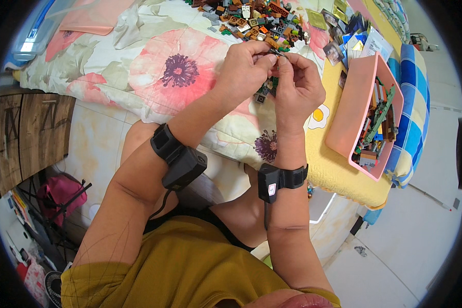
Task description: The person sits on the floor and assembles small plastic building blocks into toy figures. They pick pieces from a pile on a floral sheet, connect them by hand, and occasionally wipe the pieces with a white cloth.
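Observation:
My left hand (245,66) and my right hand (299,86) meet at the fingertips above the bed's flowered cover (159,102). Both are closed in a pinch on a small dark toy brick piece (277,52), whose exact shape is too small to make out. Just beyond my fingers spreads a heap of loose toy bricks (251,23), mostly brown, grey and black with a few green ones. Beneath my hands, partly hidden by them, lie several dark grey and green bricks (262,96).
A pink bin (344,110) with assembled brick parts stands tilted on the yellow cloth (326,164) at right. Behind it are cards and packets (362,43) and a blue checked cushion (411,102). At left are a clear plastic box (33,38) and a wooden cabinet (33,133).

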`<state>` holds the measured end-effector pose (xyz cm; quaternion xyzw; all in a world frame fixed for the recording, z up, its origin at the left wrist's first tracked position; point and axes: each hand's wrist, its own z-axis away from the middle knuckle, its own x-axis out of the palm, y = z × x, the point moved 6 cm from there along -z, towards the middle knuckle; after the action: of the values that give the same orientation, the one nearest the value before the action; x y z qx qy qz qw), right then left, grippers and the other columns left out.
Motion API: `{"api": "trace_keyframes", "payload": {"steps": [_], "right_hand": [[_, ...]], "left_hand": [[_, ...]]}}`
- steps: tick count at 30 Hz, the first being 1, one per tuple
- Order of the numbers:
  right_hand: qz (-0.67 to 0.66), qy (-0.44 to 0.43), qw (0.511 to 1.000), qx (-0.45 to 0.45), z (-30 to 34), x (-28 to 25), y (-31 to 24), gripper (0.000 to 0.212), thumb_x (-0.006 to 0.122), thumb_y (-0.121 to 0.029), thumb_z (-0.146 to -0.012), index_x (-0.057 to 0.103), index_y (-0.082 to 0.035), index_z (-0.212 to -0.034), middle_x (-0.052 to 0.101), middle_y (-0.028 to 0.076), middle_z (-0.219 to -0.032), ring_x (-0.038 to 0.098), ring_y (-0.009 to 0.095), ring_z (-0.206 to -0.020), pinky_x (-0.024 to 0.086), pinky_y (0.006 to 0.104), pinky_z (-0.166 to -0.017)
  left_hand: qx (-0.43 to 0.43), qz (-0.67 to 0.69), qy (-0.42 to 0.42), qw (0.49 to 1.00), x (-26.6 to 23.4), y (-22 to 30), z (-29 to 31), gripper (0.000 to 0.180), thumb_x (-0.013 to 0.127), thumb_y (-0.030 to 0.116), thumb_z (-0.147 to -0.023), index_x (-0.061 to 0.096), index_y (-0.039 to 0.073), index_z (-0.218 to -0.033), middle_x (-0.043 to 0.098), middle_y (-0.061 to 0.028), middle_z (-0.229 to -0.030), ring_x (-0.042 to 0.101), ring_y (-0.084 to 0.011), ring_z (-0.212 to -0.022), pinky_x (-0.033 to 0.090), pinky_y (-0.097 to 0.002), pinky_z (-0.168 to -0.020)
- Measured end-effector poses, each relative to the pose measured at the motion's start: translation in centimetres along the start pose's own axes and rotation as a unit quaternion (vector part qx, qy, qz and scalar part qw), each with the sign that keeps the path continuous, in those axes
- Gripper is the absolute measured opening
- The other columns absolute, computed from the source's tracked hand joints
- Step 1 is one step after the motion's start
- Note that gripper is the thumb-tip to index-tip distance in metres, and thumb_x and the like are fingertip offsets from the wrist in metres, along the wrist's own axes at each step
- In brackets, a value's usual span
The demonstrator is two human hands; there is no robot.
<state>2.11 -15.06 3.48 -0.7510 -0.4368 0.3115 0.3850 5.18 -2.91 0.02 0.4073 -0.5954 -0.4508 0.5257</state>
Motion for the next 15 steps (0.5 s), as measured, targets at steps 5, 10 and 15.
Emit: {"api": "trace_keyframes", "payload": {"steps": [5,10,15], "right_hand": [[0.017,-0.01,0.999,-0.03,0.1,0.1,-0.1,0.007,0.068,0.005,-0.083,0.064,0.002,-0.087,0.066,0.007,-0.078,0.065,0.011,-0.063,0.053,0.0242,-0.059],[0.032,-0.012,0.999,-0.028,0.1,0.5,-0.1,0.008,0.067,0.005,-0.083,0.065,0.002,-0.089,0.066,0.007,-0.081,0.064,0.011,-0.066,0.053,0.0245,-0.06],[0.024,-0.018,0.999,-0.037,-0.1,1.0,-0.6,0.009,0.067,0.004,-0.084,0.066,0.002,-0.092,0.066,0.008,-0.084,0.063,0.012,-0.068,0.053,0.0241,-0.06]], "left_hand": [[-0.007,-0.028,-0.002,1.0,-0.1,0.3,0.1,0.017,0.059,0.001,-0.091,0.065,-0.009,-0.103,0.065,-0.0037,-0.081,0.057,-0.0074,-0.071,0.048,-0.0228,-0.064],[-0.012,-0.069,0.011,0.997,-0.2,0.8,0.1,0.017,0.059,0.001,-0.09,0.064,-0.009,-0.102,0.065,-0.0038,-0.082,0.058,-0.0079,-0.071,0.048,-0.0233,-0.064],[-0.112,0.118,-0.005,0.987,-0.5,-0.2,0.1,0.016,0.059,0.005,-0.093,0.062,-0.008,-0.102,0.062,-0.0051,-0.088,0.057,-0.0104,-0.077,0.049,-0.0234,-0.071]]}}
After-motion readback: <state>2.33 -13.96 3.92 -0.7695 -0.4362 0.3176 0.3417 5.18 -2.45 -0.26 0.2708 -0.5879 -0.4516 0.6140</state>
